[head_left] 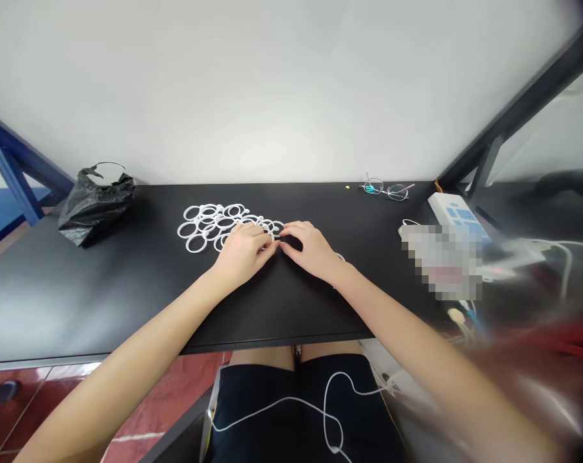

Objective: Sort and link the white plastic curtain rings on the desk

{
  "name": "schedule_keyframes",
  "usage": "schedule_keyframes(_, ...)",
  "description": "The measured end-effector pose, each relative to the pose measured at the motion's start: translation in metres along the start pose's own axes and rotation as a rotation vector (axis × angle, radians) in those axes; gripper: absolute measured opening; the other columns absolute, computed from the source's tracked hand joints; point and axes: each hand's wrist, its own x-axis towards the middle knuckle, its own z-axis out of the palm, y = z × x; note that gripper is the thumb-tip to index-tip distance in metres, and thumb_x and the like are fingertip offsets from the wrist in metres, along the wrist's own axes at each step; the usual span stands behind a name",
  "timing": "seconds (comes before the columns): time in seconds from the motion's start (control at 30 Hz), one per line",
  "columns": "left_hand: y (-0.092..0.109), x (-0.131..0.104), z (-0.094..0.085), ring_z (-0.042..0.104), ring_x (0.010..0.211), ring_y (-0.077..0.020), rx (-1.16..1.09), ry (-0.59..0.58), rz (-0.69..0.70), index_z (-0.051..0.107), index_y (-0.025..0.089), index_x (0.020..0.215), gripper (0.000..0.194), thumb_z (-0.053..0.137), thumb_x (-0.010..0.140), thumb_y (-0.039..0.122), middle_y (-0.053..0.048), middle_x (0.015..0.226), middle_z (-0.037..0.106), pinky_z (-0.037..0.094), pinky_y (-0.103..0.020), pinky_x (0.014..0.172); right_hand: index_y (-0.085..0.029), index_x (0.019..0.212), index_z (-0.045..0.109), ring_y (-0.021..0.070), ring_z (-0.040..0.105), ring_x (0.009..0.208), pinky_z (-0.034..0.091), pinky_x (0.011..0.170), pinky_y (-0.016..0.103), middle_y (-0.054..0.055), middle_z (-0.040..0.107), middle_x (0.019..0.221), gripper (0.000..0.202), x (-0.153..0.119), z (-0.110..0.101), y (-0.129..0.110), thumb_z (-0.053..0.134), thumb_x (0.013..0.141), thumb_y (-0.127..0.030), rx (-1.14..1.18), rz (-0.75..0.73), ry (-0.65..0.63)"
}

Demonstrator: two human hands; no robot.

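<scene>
Several white rings [196, 242] lie overlapping in a group on the black table [291, 302], left of centre. My left hand [244, 249] covers the right part of the group, its thumb and fingers closed on a white ring. My right hand [311, 249] meets it fingertip to fingertip, thumb and fingers pinched at the right edge of the same ring group. The exact hold is partly hidden by the fingers. Part of another white ring [340, 256] shows beside my right wrist.
A black plastic bag [96, 209] stands at the far left. Glasses [385, 190] lie near the wall. At the right are a white power strip [458, 215], a blurred-out object [443, 260] and cables. A white cable [291, 399] crosses my lap.
</scene>
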Motion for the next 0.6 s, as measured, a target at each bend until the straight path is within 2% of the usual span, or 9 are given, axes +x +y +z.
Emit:
schedule_keyframes(0.17, -0.0012, -0.0001, 0.0004, 0.051, 0.069, -0.0176, -0.013, -0.006, 0.006, 0.057, 0.018, 0.067, 0.029, 0.051, 0.093, 0.027, -0.002, 0.066, 0.058, 0.037, -0.034, 0.07, -0.019, 0.098, 0.068, 0.0237, 0.059, 0.104, 0.047, 0.094, 0.043, 0.008, 0.068, 0.113, 0.015, -0.0004, -0.0007, 0.0001, 0.061, 0.085, -0.017, 0.005, 0.013, -0.018)
schedule_keyframes(0.33, -0.002, -0.0003, 0.0007, 0.052, 0.069, -0.0175, -0.035, -0.015, -0.002, 0.058, 0.018, 0.069, 0.024, 0.053, 0.092, 0.026, -0.002, 0.066, 0.059, 0.037, -0.033, 0.069, -0.02, 0.097, 0.07, 0.0246, 0.058, 0.11, 0.047, 0.097, 0.044, 0.009, 0.068, 0.119, 0.017, 0.0002, -0.0016, 0.0003, 0.059, 0.086, -0.013, -0.005, -0.042, -0.035)
schedule_keyframes(0.47, -0.0021, -0.0002, 0.0011, 0.051, 0.068, -0.017, -0.049, -0.017, -0.014, 0.058, 0.018, 0.07, 0.024, 0.053, 0.092, 0.028, -0.001, 0.066, 0.058, 0.036, -0.032, 0.068, -0.019, 0.098, 0.07, 0.0245, 0.06, 0.107, 0.047, 0.096, 0.044, 0.009, 0.07, 0.111, 0.018, 0.0004, -0.0019, 0.0011, 0.058, 0.086, -0.013, -0.002, -0.098, -0.076)
schedule_keyframes(0.6, -0.0019, 0.0, 0.0017, 0.051, 0.068, -0.0166, -0.055, -0.007, -0.017, 0.058, 0.018, 0.07, 0.025, 0.052, 0.092, 0.028, -0.001, 0.066, 0.058, 0.036, -0.032, 0.067, -0.021, 0.098, 0.07, 0.024, 0.06, 0.103, 0.047, 0.093, 0.043, 0.007, 0.071, 0.106, 0.019, 0.0003, -0.0016, 0.0004, 0.059, 0.085, -0.012, 0.003, -0.084, -0.089)
